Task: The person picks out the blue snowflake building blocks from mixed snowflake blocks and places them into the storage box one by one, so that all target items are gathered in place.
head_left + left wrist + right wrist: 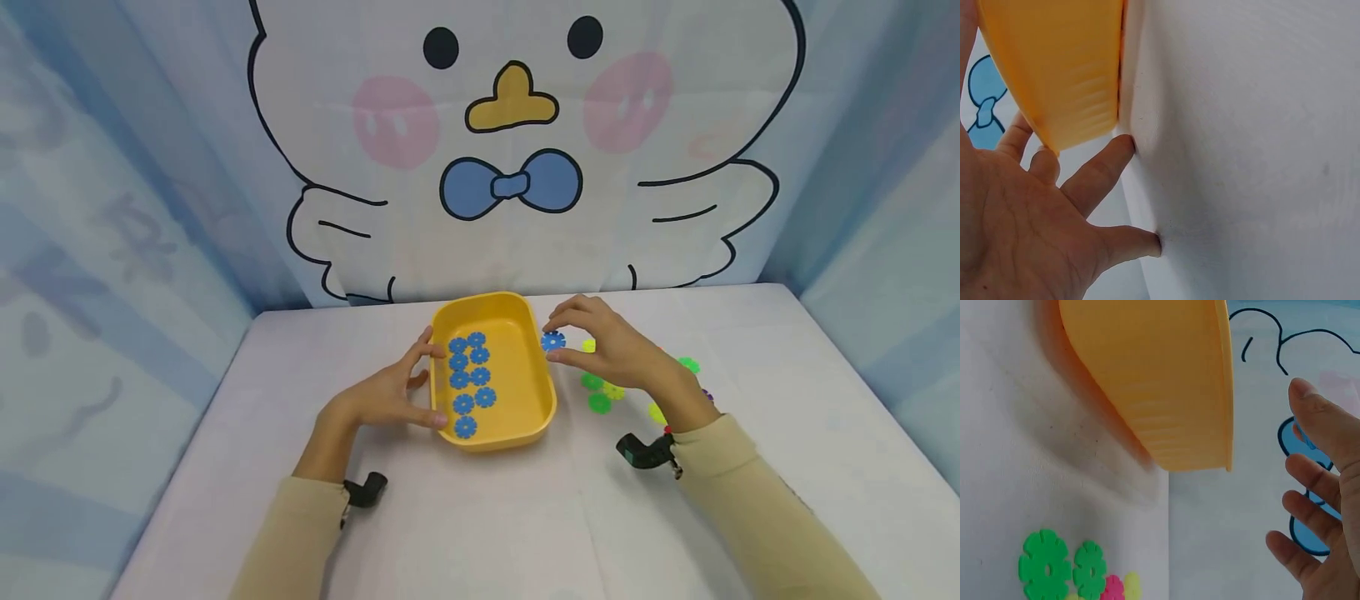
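A yellow tray [517, 417] stands on the table with several blue snowflake discs [465, 427] in rows along its left half. My left hand [386, 396] rests at the tray's left side, thumb and a finger touching the rim. The left wrist view shows its other fingers spread, two reaching down toward the tabletop. Just off the tray's right rim, my right hand [611, 346] pinches one blue snowflake disc [553, 341] between thumb and fingers. In the right wrist view the thumb mostly hides that disc, and the remaining fingers are loosely bent.
Loose green snowflake discs [599, 403], yellow ones [613, 391] and a few of other colours lie on the table [480, 533] right of the tray, partly under my right arm. A cartoon-printed curtain [517, 250] hangs behind the table's far edge.
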A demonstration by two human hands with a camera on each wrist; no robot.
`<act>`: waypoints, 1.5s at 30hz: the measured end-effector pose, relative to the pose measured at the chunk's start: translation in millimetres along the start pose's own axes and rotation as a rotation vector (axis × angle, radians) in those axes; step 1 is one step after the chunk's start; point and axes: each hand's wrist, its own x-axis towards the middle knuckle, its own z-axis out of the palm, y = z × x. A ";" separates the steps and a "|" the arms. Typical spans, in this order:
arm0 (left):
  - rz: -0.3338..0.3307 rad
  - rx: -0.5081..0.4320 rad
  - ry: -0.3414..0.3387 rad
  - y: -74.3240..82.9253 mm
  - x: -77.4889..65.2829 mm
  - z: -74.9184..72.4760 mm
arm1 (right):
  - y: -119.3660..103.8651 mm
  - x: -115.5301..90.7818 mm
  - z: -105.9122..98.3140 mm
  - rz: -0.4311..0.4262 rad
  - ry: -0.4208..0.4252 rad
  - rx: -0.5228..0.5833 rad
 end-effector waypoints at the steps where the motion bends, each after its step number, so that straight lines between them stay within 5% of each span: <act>1: -0.004 0.002 0.005 -0.9 -0.6 -0.1 | -1.9 3.3 2.0 -0.006 -0.002 0.007; 20: 0.022 0.002 0.002 -2.7 -0.9 -3.1 | -30.9 35.4 40.3 -0.081 -0.121 0.040; 45: 0.013 0.009 -0.013 -1.6 3.1 0.0 | -53.1 43.2 76.7 -0.025 -0.468 -0.121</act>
